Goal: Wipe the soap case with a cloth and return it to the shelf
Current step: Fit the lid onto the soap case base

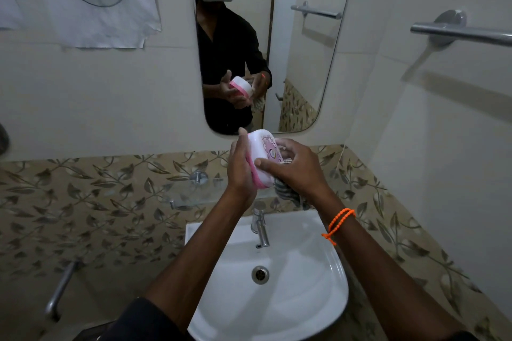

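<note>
A: Head view, so the wipe's underway? Left hand [240, 166] grips the case [261, 159] above the sink [318, 299], right hand [296, 166] pinches a cloth [288, 191] against it.

B: Yep, I'd say so. Next it goes on the glass shelf [194, 191], just behind the sink; go easy. Tiled bathroom, mirror [304, 63] above.

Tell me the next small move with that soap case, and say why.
Probably draw the cloth across the soap case lid. The left hand grips the case above the sink; the right hand holds cloth against it, and the glass shelf waits below.
</note>
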